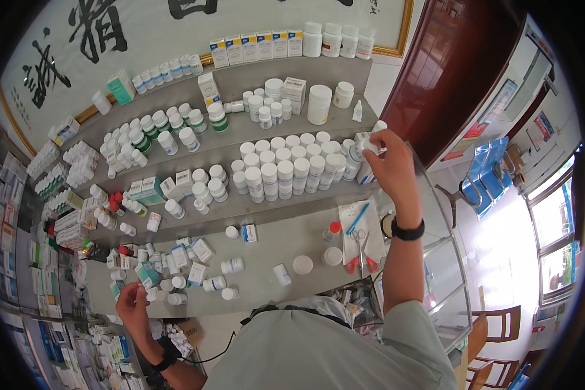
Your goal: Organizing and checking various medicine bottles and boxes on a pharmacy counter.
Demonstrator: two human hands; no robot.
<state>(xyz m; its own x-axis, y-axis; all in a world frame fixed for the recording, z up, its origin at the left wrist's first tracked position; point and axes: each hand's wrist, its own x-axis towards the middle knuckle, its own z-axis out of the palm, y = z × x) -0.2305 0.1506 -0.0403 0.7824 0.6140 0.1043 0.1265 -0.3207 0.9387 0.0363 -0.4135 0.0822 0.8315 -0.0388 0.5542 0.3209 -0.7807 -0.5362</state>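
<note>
My right hand (387,156) is raised at the right end of the middle shelf, its fingers closed on a small white box (365,144) beside rows of white lidded bottles (285,179). Another white bottle cap shows just above the fingers. My left hand (134,305) is low at the left end of the counter, fingers curled beside a teal box (148,275); what they hold, if anything, is too small to make out. Loose bottles and boxes (198,273) lie on the counter between my hands.
Stepped shelves (231,133) of medicine stand ahead. Scissors (361,257) and a blue pen (357,220) lie on paper at the right, near a red-capped bottle (331,231). A glass case (448,266), blue seats (486,175) and wooden chairs (500,325) are rightward; stocked racks (45,273) are left.
</note>
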